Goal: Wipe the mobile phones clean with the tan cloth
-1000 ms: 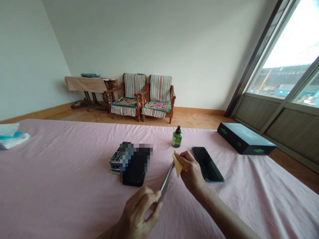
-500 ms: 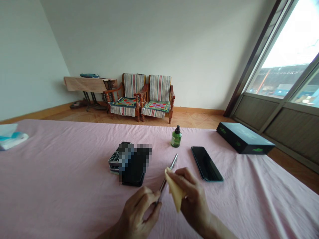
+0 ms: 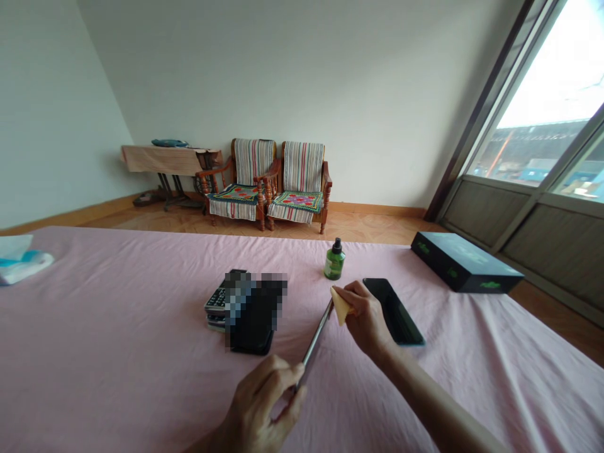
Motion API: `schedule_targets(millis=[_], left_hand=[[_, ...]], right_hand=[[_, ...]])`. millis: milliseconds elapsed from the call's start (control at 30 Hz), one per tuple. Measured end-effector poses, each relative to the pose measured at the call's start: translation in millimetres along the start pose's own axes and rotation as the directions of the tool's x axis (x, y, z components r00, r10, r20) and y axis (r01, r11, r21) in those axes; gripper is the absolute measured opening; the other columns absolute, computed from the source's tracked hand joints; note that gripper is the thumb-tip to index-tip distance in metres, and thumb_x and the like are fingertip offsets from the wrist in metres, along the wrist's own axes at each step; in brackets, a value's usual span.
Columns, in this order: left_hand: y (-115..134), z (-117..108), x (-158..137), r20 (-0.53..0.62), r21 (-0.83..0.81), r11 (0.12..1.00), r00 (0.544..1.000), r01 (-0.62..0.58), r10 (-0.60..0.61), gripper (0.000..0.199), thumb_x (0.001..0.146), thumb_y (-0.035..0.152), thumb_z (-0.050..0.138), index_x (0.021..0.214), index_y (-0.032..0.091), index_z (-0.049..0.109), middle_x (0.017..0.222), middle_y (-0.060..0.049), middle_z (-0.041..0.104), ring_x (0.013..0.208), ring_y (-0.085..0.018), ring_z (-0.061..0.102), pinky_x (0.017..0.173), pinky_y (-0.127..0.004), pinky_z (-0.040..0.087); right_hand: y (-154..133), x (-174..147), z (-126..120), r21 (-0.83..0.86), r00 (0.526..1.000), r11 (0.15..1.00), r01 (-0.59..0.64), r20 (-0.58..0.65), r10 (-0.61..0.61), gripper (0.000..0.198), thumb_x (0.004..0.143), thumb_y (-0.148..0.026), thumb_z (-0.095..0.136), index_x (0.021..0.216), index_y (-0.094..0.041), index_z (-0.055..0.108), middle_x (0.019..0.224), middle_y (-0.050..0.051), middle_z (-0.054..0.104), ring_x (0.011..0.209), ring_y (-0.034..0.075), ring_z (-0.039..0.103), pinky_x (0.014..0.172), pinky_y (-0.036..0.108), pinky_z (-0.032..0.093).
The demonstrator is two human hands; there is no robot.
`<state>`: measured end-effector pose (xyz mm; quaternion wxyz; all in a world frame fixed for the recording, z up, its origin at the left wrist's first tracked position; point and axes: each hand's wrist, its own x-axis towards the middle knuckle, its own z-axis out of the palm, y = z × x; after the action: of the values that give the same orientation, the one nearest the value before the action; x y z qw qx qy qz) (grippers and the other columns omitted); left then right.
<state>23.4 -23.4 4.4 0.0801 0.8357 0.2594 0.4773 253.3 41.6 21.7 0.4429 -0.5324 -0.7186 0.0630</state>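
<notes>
My left hand pinches the near end of a thin phone-like device, which I see edge-on as a slim metallic strip slanting away to the right. Its flat faces are hidden from me. A folded yellow cloth is gripped in my right hand, touching the far end of the device. Just right of that hand lies a dark phone, partly covered by it. To the left, a black phone rests against a small stack of phones, the top one showing a keypad; part of this group is pixelated.
A green bottle with a black cap stands beyond my right hand. On the right is a flat black box; at the far left, a tissue pack. Everything rests on a pink cloth. Two wooden chairs stand by the wall.
My right hand has slid the yellow cloth forward along the device, from near its middle to its far end. My left hand keeps its hold in about the same place.
</notes>
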Motion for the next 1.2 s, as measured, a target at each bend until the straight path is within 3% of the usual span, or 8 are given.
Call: schedule_targets(millis=[200, 467, 600, 767, 867, 1000, 1100, 1200], left_hand=[[3, -2, 4, 0.005, -0.002, 1.0, 1.0, 0.002, -0.002, 0.027, 0.087, 0.003, 0.057, 0.111, 0.015, 0.057, 0.082, -0.004, 0.063, 0.078, -0.014, 0.064, 0.074, -0.022, 0.053], [2, 0, -2, -0.004, 0.033, 0.992, 0.993, 0.118, -0.118, 0.029, 0.088, 0.014, 0.059, 0.116, 0.019, 0.052, 0.093, -0.003, 0.068, 0.08, -0.014, 0.068, 0.079, -0.021, 0.054], [1, -1, -3, 0.021, 0.008, 0.99, 0.99, 0.137, -0.138, 0.029, 0.089, 0.016, 0.058, 0.117, 0.021, 0.051, 0.093, -0.002, 0.069, 0.08, -0.014, 0.068, 0.078, -0.021, 0.055], [0, -2, -4, 0.066, -0.007, 0.988, 0.986, 0.157, -0.156, 0.035, 0.089, 0.015, 0.057, 0.121, 0.022, 0.049, 0.105, -0.004, 0.068, 0.09, -0.015, 0.068, 0.082, -0.022, 0.055], [0, -2, -1, 0.06, 0.022, 0.994, 0.993, 0.103, -0.104, 0.039, 0.089, 0.011, 0.056, 0.125, 0.021, 0.049, 0.104, -0.006, 0.068, 0.092, -0.017, 0.067, 0.084, -0.024, 0.055], [-2, -6, 5, 0.053, 0.036, 0.999, 0.998, 0.016, -0.018, 0.037, 0.088, 0.004, 0.053, 0.123, 0.019, 0.055, 0.094, -0.006, 0.066, 0.086, -0.016, 0.066, 0.08, -0.023, 0.054], [-12, -17, 12, 0.14, 0.022, 0.999, 0.99, -0.028, 0.024, 0.035, 0.089, 0.003, 0.051, 0.121, 0.018, 0.057, 0.095, -0.007, 0.065, 0.089, -0.016, 0.065, 0.081, -0.023, 0.053], [-26, -32, 22, 0.246, -0.005, 1.0, 0.969, 0.003, -0.002, 0.033, 0.09, 0.004, 0.05, 0.119, 0.017, 0.057, 0.097, -0.007, 0.064, 0.09, -0.015, 0.064, 0.081, -0.022, 0.052]], right_hand=[[-13, -23, 3, 0.061, 0.991, 0.99, 0.123, 0.038, -0.126, 0.067, 0.065, 0.008, 0.04, 0.121, -0.022, 0.063, 0.094, 0.006, 0.055, 0.086, 0.018, 0.058, 0.075, 0.027, 0.049], [-45, -61, 8, 0.195, 0.982, 0.964, 0.178, 0.03, -0.188, 0.085, 0.056, 0.008, 0.035, 0.132, -0.025, 0.053, 0.101, 0.008, 0.055, 0.096, 0.019, 0.059, 0.082, 0.03, 0.053], [-58, -74, 10, 0.244, 0.964, 0.94, 0.24, 0.052, -0.26, 0.084, 0.056, 0.004, 0.038, 0.136, -0.022, 0.049, 0.102, 0.009, 0.054, 0.098, 0.021, 0.059, 0.081, 0.031, 0.055], [-68, -83, 13, 0.28, 0.945, 0.916, 0.287, 0.074, -0.318, 0.08, 0.063, 0.002, 0.041, 0.138, -0.023, 0.045, 0.099, 0.009, 0.056, 0.088, 0.021, 0.06, 0.072, 0.029, 0.057], [-63, -82, 13, 0.272, 0.955, 0.929, 0.252, 0.087, -0.285, 0.082, 0.06, 0.002, 0.041, 0.138, -0.024, 0.047, 0.101, 0.009, 0.056, 0.089, 0.02, 0.061, 0.073, 0.028, 0.056], [-43, -69, 11, 0.192, 0.987, 0.969, 0.158, -0.007, -0.16, 0.088, 0.055, 0.006, 0.035, 0.135, -0.028, 0.051, 0.103, 0.007, 0.057, 0.096, 0.019, 0.06, 0.082, 0.028, 0.054], [-24, -58, 8, 0.115, 0.995, 0.991, 0.068, -0.077, -0.059, 0.085, 0.055, 0.007, 0.035, 0.129, -0.028, 0.057, 0.1, 0.006, 0.057, 0.095, 0.018, 0.059, 0.084, 0.029, 0.052], [-9, -50, 4, 0.081, 0.992, 0.997, -0.017, -0.121, 0.026, 0.08, 0.055, 0.006, 0.036, 0.124, -0.024, 0.062, 0.098, 0.006, 0.056, 0.091, 0.018, 0.058, 0.081, 0.028, 0.051]])
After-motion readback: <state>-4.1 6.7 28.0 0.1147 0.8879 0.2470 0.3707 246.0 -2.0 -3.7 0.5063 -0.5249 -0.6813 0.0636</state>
